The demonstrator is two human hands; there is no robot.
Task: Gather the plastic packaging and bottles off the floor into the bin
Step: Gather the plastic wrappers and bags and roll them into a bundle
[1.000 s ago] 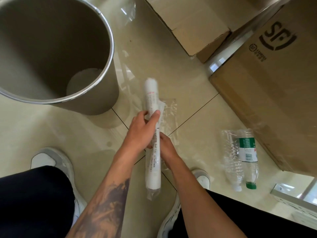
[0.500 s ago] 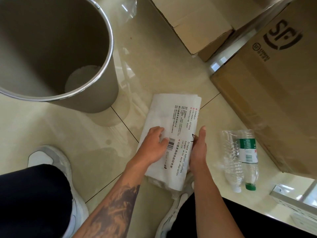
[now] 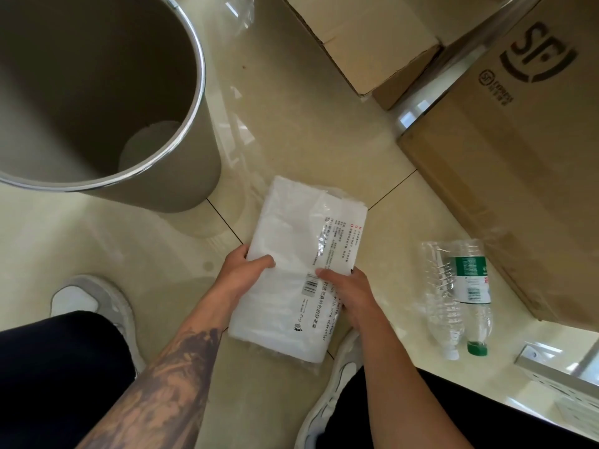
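Observation:
A flat white plastic package (image 3: 291, 241) with printed text and a barcode is held level above the tiled floor. My left hand (image 3: 244, 273) grips its left edge and my right hand (image 3: 348, 291) grips its right side, thumb on top. The round grey bin (image 3: 207, 157) with a shiny rim stands to the upper left and has nothing in it. Two clear plastic bottles lie side by side on the floor at the right: a bare one (image 3: 439, 296) with a white cap and one with a green label (image 3: 473, 286) and green cap.
Large cardboard boxes stand at the top (image 3: 366, 37) and along the right (image 3: 525, 163). A piece of clear plastic film (image 3: 240, 11) lies on the floor beyond the bin. My shoes (image 3: 94, 306) and dark trouser legs fill the bottom. A metal rail (image 3: 557, 374) sits at the lower right.
The package was edge-on and upright a second ago. It has been turned flat, face up, and both hands have shifted to grip its two sides.

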